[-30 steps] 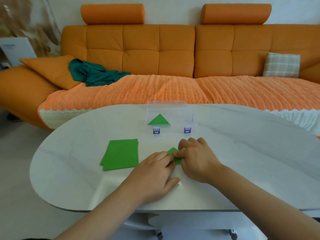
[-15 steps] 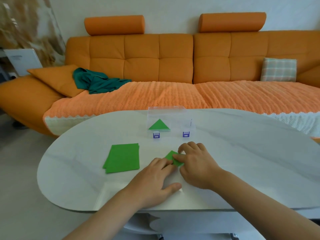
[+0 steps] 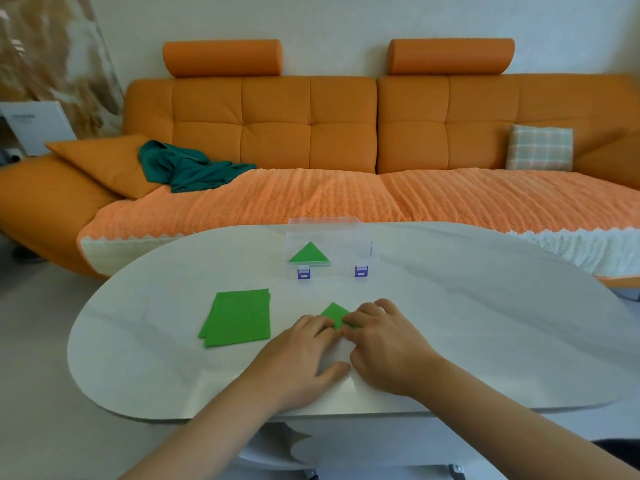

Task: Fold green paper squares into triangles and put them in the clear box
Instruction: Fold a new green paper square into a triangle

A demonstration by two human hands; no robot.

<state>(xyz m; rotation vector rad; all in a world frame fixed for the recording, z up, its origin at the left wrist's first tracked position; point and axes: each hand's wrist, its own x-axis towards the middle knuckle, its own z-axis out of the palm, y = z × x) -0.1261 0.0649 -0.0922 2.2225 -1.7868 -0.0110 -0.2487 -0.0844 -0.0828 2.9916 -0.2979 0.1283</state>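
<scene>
A small folded green paper lies on the white table in front of me, only its far corner showing past my fingers. My left hand lies flat with straight fingers pressing on its left part. My right hand has its fingers curled over the paper's right edge and pinches it. A stack of green paper squares lies to the left. Behind them stands the clear box, with one green triangle inside.
Two blue latches hang at the clear box's front. An orange sofa with a teal cloth and a checked cushion stands behind the table. The table's near edge is under my forearms.
Both hands stay on the small green paper, with slightly more of its far corner showing. My head has tilted up, so the table and sofa sit lower in view.
</scene>
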